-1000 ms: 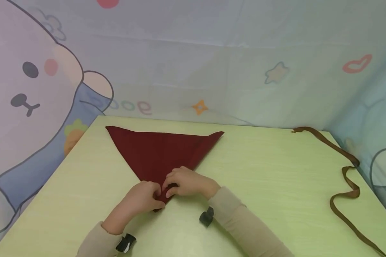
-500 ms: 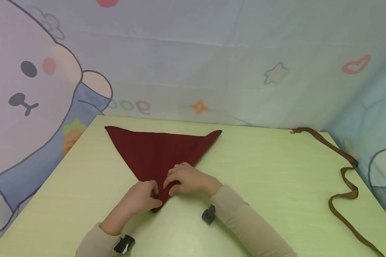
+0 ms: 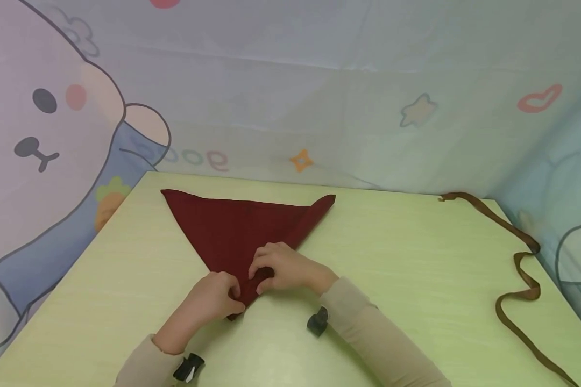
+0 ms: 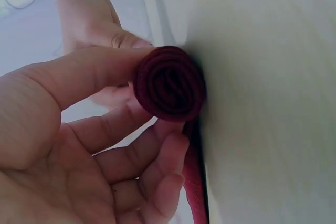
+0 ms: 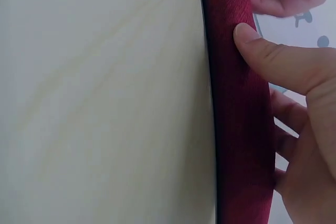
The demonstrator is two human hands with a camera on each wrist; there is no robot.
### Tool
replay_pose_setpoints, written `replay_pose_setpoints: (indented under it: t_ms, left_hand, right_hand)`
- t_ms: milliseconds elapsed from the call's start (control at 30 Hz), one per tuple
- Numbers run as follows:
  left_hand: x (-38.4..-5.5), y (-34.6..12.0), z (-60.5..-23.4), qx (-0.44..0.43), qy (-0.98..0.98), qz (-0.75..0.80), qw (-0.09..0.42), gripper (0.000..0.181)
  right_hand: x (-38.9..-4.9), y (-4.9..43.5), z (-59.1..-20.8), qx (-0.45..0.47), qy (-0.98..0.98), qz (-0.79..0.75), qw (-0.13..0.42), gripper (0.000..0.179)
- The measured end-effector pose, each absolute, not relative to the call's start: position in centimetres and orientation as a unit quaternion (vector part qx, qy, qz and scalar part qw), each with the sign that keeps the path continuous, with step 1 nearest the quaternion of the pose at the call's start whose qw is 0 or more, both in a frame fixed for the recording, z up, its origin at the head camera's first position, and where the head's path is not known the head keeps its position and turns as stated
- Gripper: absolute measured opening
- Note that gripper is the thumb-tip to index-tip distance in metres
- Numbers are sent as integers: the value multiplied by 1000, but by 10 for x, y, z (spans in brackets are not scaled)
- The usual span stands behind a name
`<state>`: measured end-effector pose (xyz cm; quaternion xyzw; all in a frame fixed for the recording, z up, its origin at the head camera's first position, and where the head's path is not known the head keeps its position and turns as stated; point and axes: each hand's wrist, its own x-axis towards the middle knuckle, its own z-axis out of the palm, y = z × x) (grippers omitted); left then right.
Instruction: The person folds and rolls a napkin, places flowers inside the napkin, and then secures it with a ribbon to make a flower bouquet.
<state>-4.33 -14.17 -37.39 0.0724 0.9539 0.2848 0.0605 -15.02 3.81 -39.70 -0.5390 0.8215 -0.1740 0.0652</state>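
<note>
A dark red cloth point(image 3: 232, 226) lies on the table in a rough triangle, its point toward me. Its right side is rolled into a tube, and the left wrist view shows the coiled end of the roll point(image 4: 170, 85). My left hand point(image 3: 215, 295) grips the roll near that end, thumb on one side and fingers on the other. A little farther along, my right hand point(image 3: 283, 269) holds the same roll. In the right wrist view, its thumb presses the rolled edge point(image 5: 241, 119) while the fingers lie on the far side, partly hidden.
A brown strap point(image 3: 528, 290) winds along the right side of the pale table point(image 3: 406, 258) and runs to its back edge. Behind the table hangs a printed backdrop point(image 3: 290, 80) with a cartoon bear.
My right hand has shifted slightly up and to the right along the roll. The rolled strip at the cloth's right corner looks thicker. My left hand has barely moved.
</note>
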Motion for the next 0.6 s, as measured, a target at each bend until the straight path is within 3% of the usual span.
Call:
replay_pose_setpoints:
  t_ms: [367, 600]
  left_hand:
    - [-55, -161, -380, 72, 929, 342, 119, 12]
    - [-48, -151, -374, 73, 954, 272, 106, 20]
  right_hand:
    - [-152, 41, -398, -556, 820, -130, 43, 27]
    - [-149, 41, -397, -544, 829, -112, 65, 28]
